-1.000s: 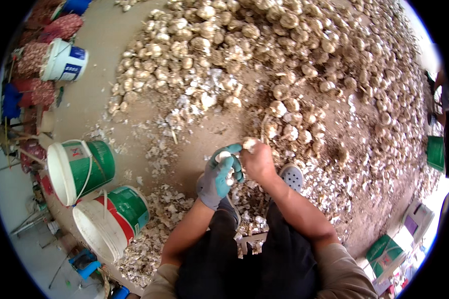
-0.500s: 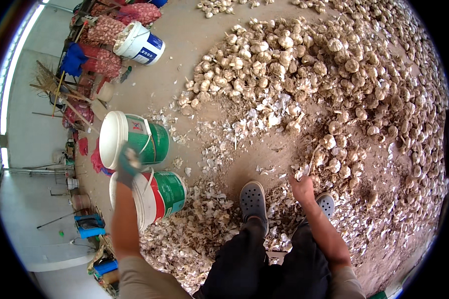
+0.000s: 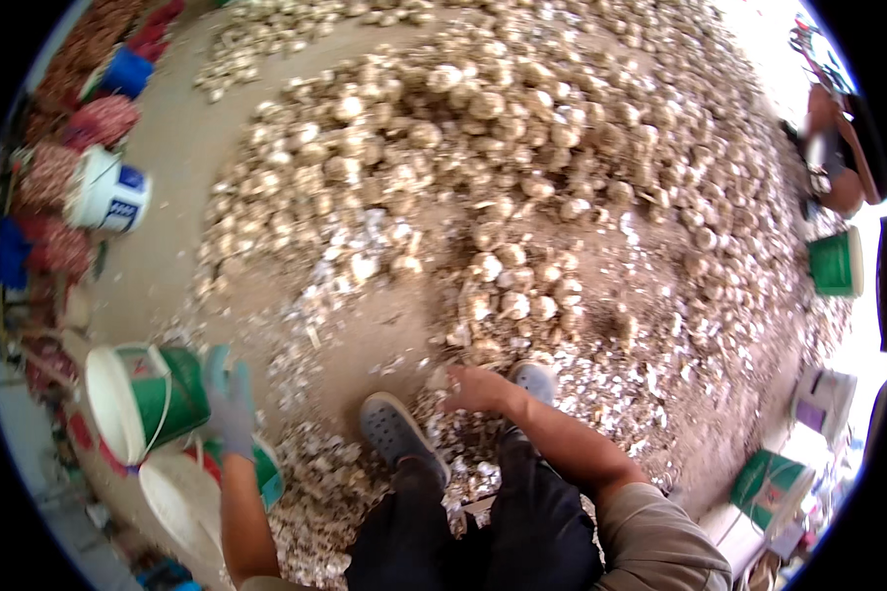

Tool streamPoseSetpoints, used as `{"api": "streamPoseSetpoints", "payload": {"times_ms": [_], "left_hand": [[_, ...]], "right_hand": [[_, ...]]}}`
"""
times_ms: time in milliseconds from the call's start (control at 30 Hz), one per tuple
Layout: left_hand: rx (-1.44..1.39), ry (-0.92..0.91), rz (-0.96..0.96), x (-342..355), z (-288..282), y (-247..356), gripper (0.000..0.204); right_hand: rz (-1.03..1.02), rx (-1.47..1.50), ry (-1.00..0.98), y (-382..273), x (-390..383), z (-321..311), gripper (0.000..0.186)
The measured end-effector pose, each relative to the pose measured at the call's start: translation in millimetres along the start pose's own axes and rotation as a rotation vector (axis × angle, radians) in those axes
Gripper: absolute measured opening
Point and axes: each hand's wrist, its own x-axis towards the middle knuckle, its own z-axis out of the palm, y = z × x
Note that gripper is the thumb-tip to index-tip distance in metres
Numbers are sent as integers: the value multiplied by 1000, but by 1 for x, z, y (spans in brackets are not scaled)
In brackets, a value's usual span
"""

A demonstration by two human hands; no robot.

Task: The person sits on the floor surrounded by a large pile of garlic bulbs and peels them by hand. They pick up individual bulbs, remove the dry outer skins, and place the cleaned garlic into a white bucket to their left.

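My left hand (image 3: 231, 402), in a grey and teal glove, is raised beside the green and white bucket (image 3: 158, 402), its fingers apart and nothing seen in them. A second bucket (image 3: 182, 497), wide-mouthed and white with red and green on its side, stands just below that wrist. Low over the ground, close to my shoes, my bare right hand (image 3: 471, 388) is closed; a small pale bit shows at its fingertips, too blurred to name. A cluster of garlic bulbs (image 3: 514, 286) lies just beyond it, in front of a large heap of garlic (image 3: 483, 108).
Loose garlic skins (image 3: 330, 492) cover the ground round my grey clogs (image 3: 401, 430). At the far left stands a white and blue bucket (image 3: 113, 192) near red net sacks (image 3: 99, 123). Another person (image 3: 830, 148) is at the right, near a green bucket (image 3: 834, 264).
The view has swung right. My left hand, earlier over the bucket's mouth with something pale at it, is now to the bucket's right with fingers spread. My right hand stays low by the shoes.
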Motion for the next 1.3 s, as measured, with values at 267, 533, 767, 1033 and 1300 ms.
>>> {"api": "streamPoseSetpoints", "payload": {"times_ms": [267,533,767,1033,1300], "left_hand": [[-432,-617,69,-37,206,122,45],[-723,-628,-139,-18,237,158,48],[-1181,-439,-696,-21,252,151,54],[-1444,-431,-1321,-41,248,89,45],[-1462,-238,-1235,-44,252,59,40]], "right_hand": [[253,-135,946,38,50,-131,23],[265,-189,700,1,92,-168,22],[119,1533,308,-55,63,-39,19],[143,684,369,-63,69,20,39],[-11,394,460,-76,77,31,32]]}}
